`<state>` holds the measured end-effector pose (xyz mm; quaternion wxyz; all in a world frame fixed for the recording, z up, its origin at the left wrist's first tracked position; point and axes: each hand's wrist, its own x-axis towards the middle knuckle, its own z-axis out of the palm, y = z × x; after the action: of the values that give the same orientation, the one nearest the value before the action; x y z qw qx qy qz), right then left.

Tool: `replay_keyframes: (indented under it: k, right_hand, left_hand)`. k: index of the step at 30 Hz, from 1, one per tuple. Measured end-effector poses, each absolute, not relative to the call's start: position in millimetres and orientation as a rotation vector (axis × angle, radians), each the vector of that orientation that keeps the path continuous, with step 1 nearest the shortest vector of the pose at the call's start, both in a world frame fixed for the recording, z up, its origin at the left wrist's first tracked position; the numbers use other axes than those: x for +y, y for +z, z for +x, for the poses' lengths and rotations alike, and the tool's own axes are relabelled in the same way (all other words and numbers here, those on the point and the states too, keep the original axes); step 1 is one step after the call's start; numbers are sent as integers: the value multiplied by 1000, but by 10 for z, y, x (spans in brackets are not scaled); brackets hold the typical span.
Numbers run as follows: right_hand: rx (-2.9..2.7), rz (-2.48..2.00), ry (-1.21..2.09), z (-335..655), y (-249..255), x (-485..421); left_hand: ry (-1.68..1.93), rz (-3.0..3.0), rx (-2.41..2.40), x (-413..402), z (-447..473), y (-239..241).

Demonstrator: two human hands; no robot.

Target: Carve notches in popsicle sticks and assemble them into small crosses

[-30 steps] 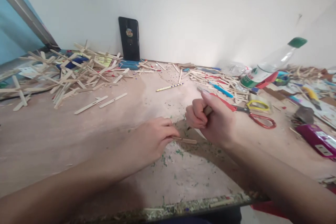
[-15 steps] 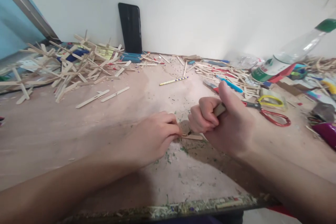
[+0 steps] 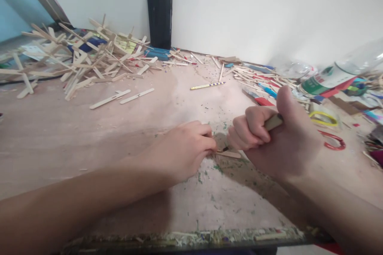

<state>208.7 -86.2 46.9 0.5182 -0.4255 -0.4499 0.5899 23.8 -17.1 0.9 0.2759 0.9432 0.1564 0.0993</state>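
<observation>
My left hand (image 3: 188,151) is closed, its fingertips pressing a wooden craft stick (image 3: 231,154) down on the worktable. The stick's right end shows beyond my fingers; the rest lies hidden under them. Wrapped in a fist with the thumb raised, my right hand (image 3: 272,139) grips a craft knife by its tan handle (image 3: 273,122). A dark tip emerges below the fist and meets the stick close to my left fingertips. Green and pale shavings are scattered around both hands.
Two notched sticks (image 3: 109,99) lie left, before a heap of joined craft sticks (image 3: 86,55). A phone (image 3: 159,16) leans on the wall. A yellow pencil (image 3: 208,86), loose sticks, scissors (image 3: 335,141) and a tilted bottle (image 3: 326,79) lie beyond or right.
My view has tilted down and turned slightly left. The top of the knife's handle has leaned to the right with my right fist, its tip staying at the stick. My left hand keeps its hold.
</observation>
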Motion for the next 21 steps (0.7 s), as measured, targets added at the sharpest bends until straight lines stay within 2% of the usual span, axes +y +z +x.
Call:
replay_keyframes:
  k: [21]
  right_hand:
    - [-1162,-1069,1391,2091,503,-892]
  left_hand:
    - [194,2530,452,-162,244,29]
